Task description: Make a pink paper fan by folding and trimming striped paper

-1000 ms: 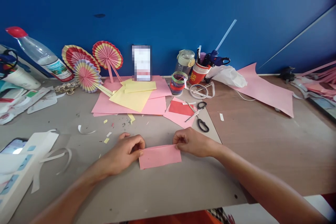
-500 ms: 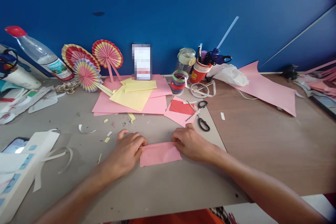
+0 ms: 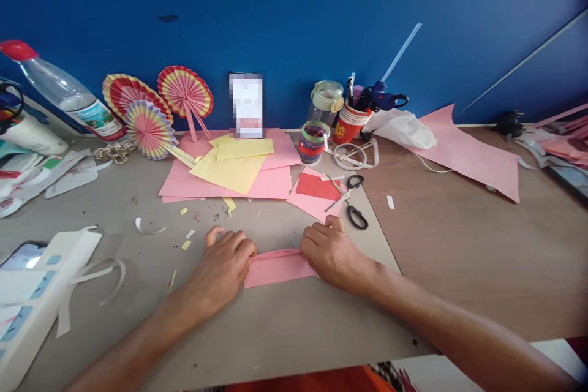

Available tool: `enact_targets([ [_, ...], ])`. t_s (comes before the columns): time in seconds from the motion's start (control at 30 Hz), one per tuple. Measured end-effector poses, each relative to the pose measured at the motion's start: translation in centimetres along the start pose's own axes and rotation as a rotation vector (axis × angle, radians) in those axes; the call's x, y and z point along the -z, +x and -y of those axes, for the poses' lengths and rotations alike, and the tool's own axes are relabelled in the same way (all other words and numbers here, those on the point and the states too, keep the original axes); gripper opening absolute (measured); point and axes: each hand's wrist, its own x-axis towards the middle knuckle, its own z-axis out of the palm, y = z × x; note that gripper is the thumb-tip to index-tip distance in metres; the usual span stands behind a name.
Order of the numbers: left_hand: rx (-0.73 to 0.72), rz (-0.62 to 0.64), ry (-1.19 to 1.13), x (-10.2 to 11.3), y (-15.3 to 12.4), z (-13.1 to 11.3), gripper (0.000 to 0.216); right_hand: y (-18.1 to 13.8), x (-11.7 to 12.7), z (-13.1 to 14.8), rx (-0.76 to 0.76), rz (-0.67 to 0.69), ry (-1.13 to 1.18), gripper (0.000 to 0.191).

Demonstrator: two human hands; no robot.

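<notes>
A small sheet of pink paper point(image 3: 279, 269) lies on the desk before me, its far edge folded into narrow pleats. My left hand point(image 3: 229, 262) is closed on the left end of that folded edge. At the right end, my right hand point(image 3: 329, 251) pinches the same fold, its fingers curled and partly hiding the paper. Beyond the right hand lie black-handled scissors point(image 3: 356, 215), resting partly on a red paper piece point(image 3: 316, 187) and a pink sheet.
Behind are stacked pink sheets point(image 3: 220, 191) with yellow paper point(image 3: 234, 168) on top. Pleated paper fans point(image 3: 186, 92), a phone point(image 3: 247, 104), a jar of coloured bands point(image 3: 312, 146) and a red cup point(image 3: 351, 124) of tools stand by the blue wall. A white power strip point(image 3: 46, 294) is left.
The far edge of the pink paper has been folded over further, showing more pleat layers, and the flat part is shorter. Both hands have shifted only slightly, the right one rolling a little forward.
</notes>
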Motion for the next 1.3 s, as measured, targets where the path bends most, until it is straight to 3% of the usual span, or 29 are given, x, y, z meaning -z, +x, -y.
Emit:
enact_targets([
  [0.6, -0.243, -0.126, 0.133, -0.1, -0.4, 0.8, 0.037, 0.1, 1.2, 0.3, 0.175, 0.051, -0.076, 0.021],
  [0.77, -0.293, -0.104, 0.208, -0.1, -0.8, 0.7, 0.034, 0.0, 1.3, 0.3, 0.232, 0.078, -0.122, 0.019],
  [1.3, -0.319, -0.113, 0.253, -0.1, -1.7, 0.3, 0.033, -1.1, 1.8, 0.7, 0.220, 0.163, -0.114, 0.024],
])
